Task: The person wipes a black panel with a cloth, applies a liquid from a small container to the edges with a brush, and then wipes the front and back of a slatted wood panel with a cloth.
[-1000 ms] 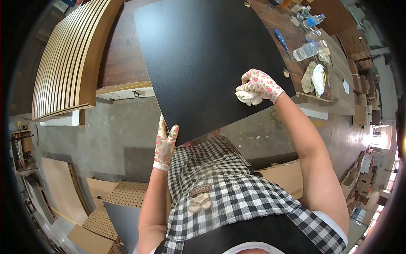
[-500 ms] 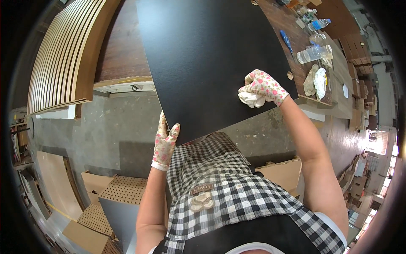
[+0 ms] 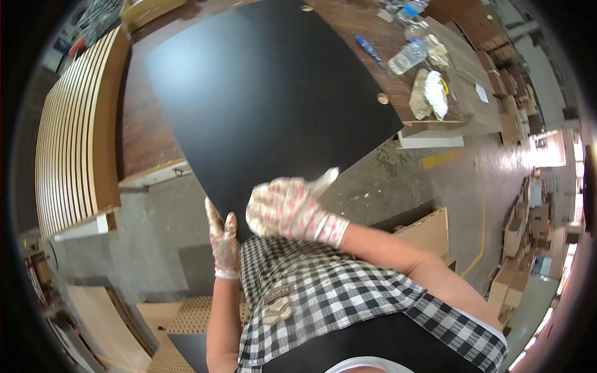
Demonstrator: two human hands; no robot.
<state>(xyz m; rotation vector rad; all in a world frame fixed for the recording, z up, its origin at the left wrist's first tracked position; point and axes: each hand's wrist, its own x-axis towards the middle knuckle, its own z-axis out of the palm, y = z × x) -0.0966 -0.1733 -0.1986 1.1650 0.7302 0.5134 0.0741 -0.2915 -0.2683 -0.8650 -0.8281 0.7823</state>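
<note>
That big black panel (image 3: 267, 105) hangs well off the brown workbench (image 3: 140, 133), near corner between both gloved hands. Left hand (image 3: 224, 239) lies flat-fingered against its edge; right hand (image 3: 289, 208) is bunched around a white rag (image 3: 323, 183) on top. Neither really grips, so a hard wipe could probably tip it floorward.
</note>
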